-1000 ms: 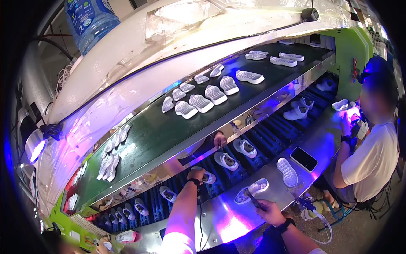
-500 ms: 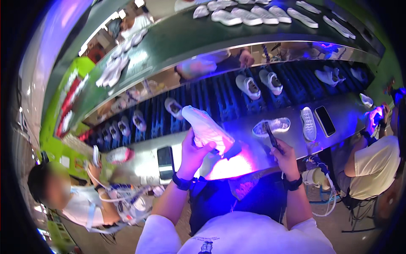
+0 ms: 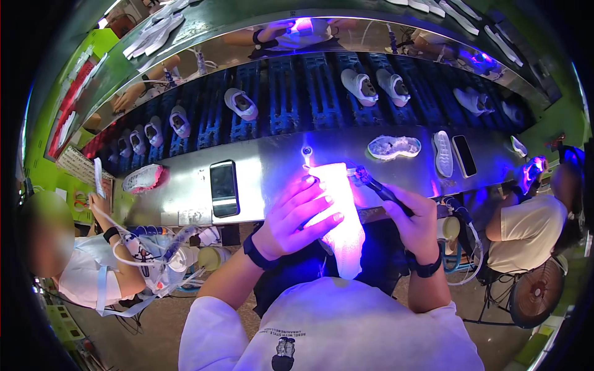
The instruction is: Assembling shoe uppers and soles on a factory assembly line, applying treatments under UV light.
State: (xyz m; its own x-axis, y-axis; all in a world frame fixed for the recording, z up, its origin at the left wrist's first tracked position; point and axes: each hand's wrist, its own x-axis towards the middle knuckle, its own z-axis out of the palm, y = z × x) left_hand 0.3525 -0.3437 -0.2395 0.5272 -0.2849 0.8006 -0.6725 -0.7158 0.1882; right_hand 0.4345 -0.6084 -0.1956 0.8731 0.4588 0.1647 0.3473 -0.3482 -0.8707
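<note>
My left hand (image 3: pixel 296 219) holds a pale shoe (image 3: pixel 342 238) over the bench's near edge, its fingers spread across the side and its toe pointing down toward me. Bright violet-white light washes over the shoe and hides its details. In my right hand (image 3: pixel 416 219) is a slim brush (image 3: pixel 387 193) with a dark handle. The brush's head meets the shoe's far end, at its right edge; glare keeps me from telling whether they touch. On the bench beyond lie a translucent white sole (image 3: pixel 394 148) and a white sole (image 3: pixel 443 154) with a patterned face.
Phones lie on the metal bench (image 3: pixel 266 170), one on the left (image 3: pixel 224 188) and one on the right (image 3: pixel 464 156). Behind runs a slatted conveyor (image 3: pixel 278 93) carrying several shoes. Co-workers sit at the left (image 3: pixel 93 266) and right (image 3: pixel 526 222), near a floor fan (image 3: pixel 537 295).
The shoe has come nearer to my body and turned its toe from far-left to down toward me. My right hand has brought the brush left to the shoe. The view has shifted.
</note>
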